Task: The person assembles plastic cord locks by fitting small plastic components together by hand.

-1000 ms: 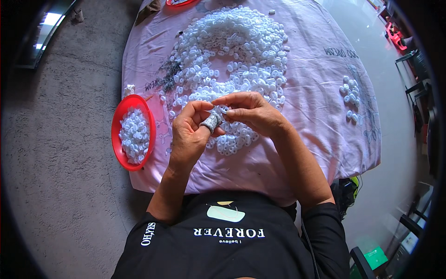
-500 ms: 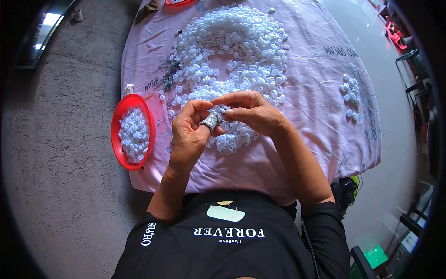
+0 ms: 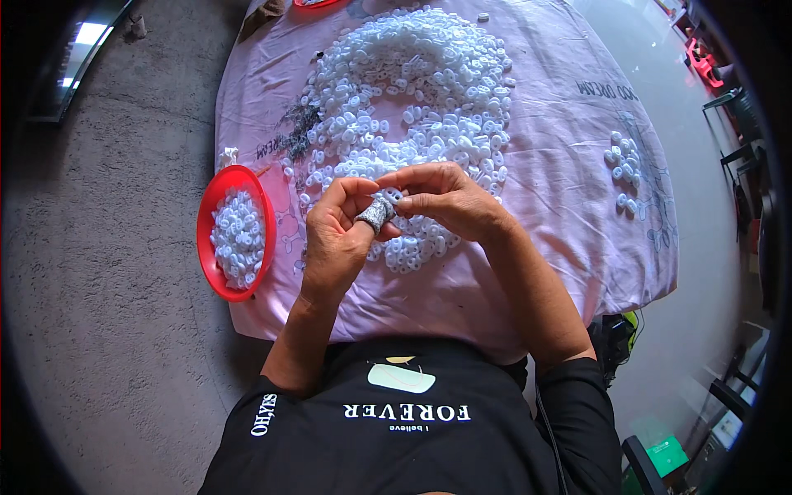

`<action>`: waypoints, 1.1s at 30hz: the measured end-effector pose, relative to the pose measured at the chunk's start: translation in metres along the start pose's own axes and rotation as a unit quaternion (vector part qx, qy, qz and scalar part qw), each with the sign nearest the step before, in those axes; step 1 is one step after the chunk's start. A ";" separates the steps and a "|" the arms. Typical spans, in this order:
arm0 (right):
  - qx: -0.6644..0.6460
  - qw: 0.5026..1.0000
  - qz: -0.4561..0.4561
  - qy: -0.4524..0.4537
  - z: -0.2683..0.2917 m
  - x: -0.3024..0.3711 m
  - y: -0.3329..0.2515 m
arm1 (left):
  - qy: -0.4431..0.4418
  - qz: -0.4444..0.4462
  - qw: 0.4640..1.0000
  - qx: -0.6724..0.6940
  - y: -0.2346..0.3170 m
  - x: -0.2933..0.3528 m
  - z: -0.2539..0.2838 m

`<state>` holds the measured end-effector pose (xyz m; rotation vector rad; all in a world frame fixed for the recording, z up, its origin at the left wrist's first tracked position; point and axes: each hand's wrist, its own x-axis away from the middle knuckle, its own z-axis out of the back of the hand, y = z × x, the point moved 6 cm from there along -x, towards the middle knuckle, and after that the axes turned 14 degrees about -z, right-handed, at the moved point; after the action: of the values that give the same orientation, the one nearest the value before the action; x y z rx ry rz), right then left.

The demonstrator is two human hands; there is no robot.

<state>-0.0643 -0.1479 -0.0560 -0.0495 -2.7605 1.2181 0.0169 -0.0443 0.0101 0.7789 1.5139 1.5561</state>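
Note:
Over the near part of a big pile of small white oval plastic pieces with holes (image 3: 412, 58), my two hands meet. My left hand (image 3: 338, 227) is closed, with a grey speckled wrap (image 3: 377, 214) round its thumb. Between its fingertips and those of my right hand (image 3: 458, 202) sits one white holed plastic piece (image 3: 392, 195). My right thumb and forefinger pinch that piece from the right. The fingers partly cover it, so its details are hidden. More white pieces lie on the cloth just beneath both hands.
A pink printed cloth (image 3: 544, 239) covers the table. At its left edge stands a red bowl (image 3: 269, 239) full of white pieces. A small group of white pieces (image 3: 624, 161) lies at the right. Dark crumbs (image 3: 301, 132) are scattered left of the pile. Another red container (image 3: 318, 2) shows at the far edge.
Both hands stay in nearly the same place, with only a slight shift of the fingertips around the white piece. The pile and the red bowl look the same.

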 end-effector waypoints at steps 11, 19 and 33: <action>0.000 1.000 0.003 -0.005 0.000 0.000 0.000 | 0.004 -0.004 1.000 0.005 0.001 0.001 -0.001; 0.008 1.000 0.003 0.000 0.000 0.001 -0.002 | 0.001 -0.010 1.000 -0.004 0.002 0.002 -0.002; 0.062 0.997 -0.021 0.027 0.000 0.002 -0.002 | -0.001 -0.005 1.000 0.000 0.003 0.002 -0.001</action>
<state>-0.0660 -0.1493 -0.0546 -0.0119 -2.6198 1.3525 0.0142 -0.0431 0.0125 0.7714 1.5141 1.5466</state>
